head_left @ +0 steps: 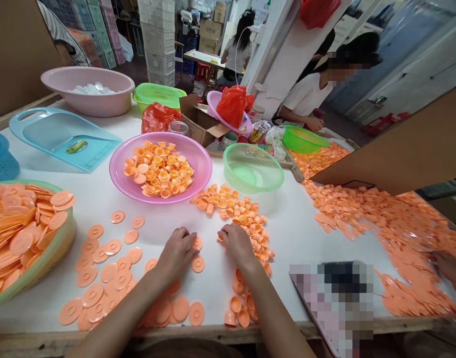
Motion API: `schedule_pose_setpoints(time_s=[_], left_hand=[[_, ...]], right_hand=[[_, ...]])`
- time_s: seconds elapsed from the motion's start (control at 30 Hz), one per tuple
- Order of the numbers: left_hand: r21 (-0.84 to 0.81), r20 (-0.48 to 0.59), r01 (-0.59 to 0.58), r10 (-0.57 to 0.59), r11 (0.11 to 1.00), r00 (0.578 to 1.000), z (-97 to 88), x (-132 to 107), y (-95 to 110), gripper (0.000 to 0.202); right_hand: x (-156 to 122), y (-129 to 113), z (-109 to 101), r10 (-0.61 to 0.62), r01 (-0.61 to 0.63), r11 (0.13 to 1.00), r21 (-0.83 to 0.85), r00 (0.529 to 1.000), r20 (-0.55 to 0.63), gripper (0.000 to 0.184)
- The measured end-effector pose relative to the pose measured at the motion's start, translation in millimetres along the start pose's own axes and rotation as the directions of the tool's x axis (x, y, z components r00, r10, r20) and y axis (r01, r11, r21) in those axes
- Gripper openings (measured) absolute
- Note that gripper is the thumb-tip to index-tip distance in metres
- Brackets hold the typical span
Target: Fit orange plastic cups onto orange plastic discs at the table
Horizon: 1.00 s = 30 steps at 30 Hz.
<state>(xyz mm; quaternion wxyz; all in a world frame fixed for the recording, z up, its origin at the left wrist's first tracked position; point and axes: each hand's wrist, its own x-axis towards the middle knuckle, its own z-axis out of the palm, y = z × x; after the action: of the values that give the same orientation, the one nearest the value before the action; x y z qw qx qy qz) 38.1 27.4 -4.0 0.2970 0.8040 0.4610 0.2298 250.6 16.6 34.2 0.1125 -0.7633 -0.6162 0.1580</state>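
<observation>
Up close, lower centre, left hand (177,253) curled narrow, fingertips down on white worktable (90,199), just beside flat peach discs (197,264). Right hand (237,244) cupped narrow at edge of loose peach cups (246,238); cannot tell if either hand holds a piece. Low fingertips suit picking pieces singly. Beyond, pink basin (200,161) heaped with cups, green mesh colander (252,169); co-worker (306,94) at upper right.

Two hands (178,253), three pink plastic basins (200,159), three green plastic strainers (252,159) (one much paler)
</observation>
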Motion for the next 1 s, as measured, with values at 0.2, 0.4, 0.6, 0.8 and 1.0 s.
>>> schedule_pose_setpoints(time_s=[0.2,0.4,0.6,0.8,1.0], left_hand=[[-0.080,-0.010,0.050,-0.051,0.996,0.999,2.2,-6.1,-2.9,0.022],[-0.105,-0.043,0.059,-0.064,0.993,0.997,3.9,-0.9,-2.7,0.015],[-0.068,-0.020,0.051,-0.052,0.996,0.998,4.1,0.3,-5.1,0.013],[-0.068,-0.039,0.042,-0.045,0.997,0.998,5.2,1.0,-4.1,0.011],[-0.121,-0.057,0.064,-0.071,0.991,0.996,6.9,0.5,-5.8,0.013]], right_hand=[[-6.9,-8.0,13.9,-0.003,0.031,0.948,0.318,0.996,-0.087,0.023],[-26.3,-41.4,45.3,-0.019,-0.002,0.855,0.518,0.999,0.036,0.026],[-26.8,-41.5,45.3,0.085,-0.183,0.717,0.673,0.981,0.176,0.027],[-28.7,-42.4,54.6,0.125,-0.208,0.675,0.708,0.978,0.169,0.026],[-25.5,-47.4,50.4,-0.050,0.034,0.880,0.474,0.999,0.021,0.020]])
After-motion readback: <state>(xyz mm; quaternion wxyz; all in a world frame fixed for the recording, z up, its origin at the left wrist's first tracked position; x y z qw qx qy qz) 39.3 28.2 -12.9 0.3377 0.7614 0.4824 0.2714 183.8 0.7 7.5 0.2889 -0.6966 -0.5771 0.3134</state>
